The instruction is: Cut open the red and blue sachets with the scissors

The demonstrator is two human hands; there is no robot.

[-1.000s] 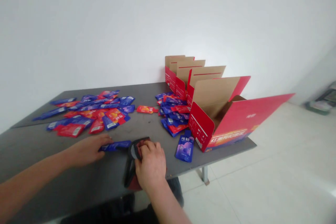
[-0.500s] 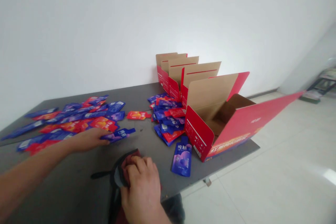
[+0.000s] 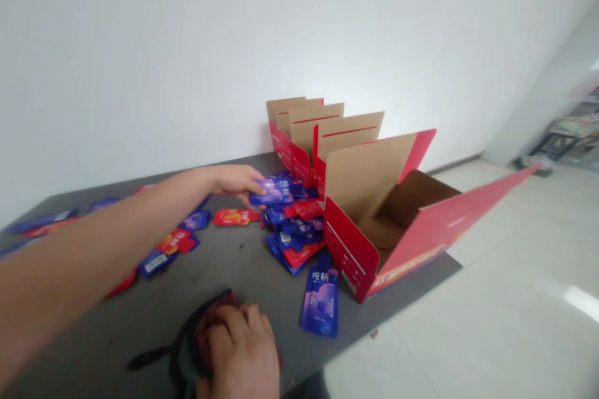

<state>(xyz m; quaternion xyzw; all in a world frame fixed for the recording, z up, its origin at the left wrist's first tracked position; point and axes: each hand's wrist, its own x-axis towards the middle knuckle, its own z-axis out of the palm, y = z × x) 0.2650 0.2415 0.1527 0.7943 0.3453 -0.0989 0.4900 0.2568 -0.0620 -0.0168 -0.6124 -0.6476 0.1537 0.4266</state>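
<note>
My left hand (image 3: 238, 181) reaches across the table, closed on the end of a blue drink pouch (image 3: 275, 192) with a purple fruit print. It holds this pouch at the top of a heap of blue and red pouches (image 3: 302, 227) beside the boxes. Low in the view, my right hand (image 3: 246, 346) is wrapped round a dark red and black fabric item (image 3: 185, 346) with a short black strap; its kind is unclear. One blue pouch (image 3: 321, 302) lies flat to the right of that hand, and a red-orange pouch (image 3: 234, 217) lies left of the heap.
An open red cardboard box (image 3: 350, 249) stands at the table's right edge, its flaps up. Several more open boxes (image 3: 297, 159) line up behind it toward the wall. More pouches (image 3: 173, 243) lie at the left, partly hidden by my left arm.
My left hand has carried the blue pouch rightward from the left-hand spread to the heap. My right hand and the fabric item appear slightly lower and further left as the view shifts.
</note>
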